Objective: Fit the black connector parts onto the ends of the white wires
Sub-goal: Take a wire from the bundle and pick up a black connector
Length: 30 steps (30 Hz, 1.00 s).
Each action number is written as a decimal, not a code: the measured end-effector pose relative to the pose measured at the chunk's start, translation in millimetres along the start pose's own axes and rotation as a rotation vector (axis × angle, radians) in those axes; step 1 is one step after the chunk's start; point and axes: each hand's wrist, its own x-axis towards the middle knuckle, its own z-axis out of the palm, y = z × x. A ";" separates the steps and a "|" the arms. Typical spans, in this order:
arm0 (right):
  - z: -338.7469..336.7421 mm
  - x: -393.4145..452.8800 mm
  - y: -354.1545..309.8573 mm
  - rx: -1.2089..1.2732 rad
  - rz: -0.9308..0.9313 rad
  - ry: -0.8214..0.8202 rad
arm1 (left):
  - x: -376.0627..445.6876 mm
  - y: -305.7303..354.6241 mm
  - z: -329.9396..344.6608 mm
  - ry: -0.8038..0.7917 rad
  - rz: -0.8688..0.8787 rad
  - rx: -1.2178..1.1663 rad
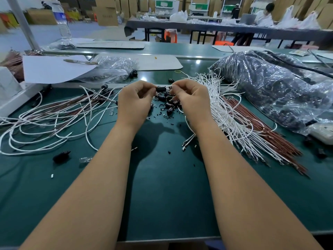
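My left hand [134, 103] pinches a black connector part [161, 88] above the green table [162, 186]. My right hand [191, 100] pinches the metal tip of a white wire [169, 86] right at that part's open end. A small heap of loose black connector parts [168, 103] lies just below and between both hands. A bundle of bare white wires [225, 112] runs under my right wrist. To the left sprawls a tangle of white and brown wires [54, 114], several with black parts on their ends.
Brown wires [261, 134] lie beside the white bundle on the right. A big clear bag of black parts [279, 91] fills the right side; a smaller bag [111, 69] and white paper [54, 69] sit back left. Small black bits dot the table's middle.
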 end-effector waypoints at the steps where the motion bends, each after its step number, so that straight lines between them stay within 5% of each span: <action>1: -0.2 0.0 -0.6 0.030 0.015 -0.005 | -0.3 0.4 -0.2 -0.002 -0.003 -0.013; 30: 1.5 1.0 1.9 -0.171 -0.032 0.046 | -2.4 6.2 7.8 -0.118 -0.115 -0.130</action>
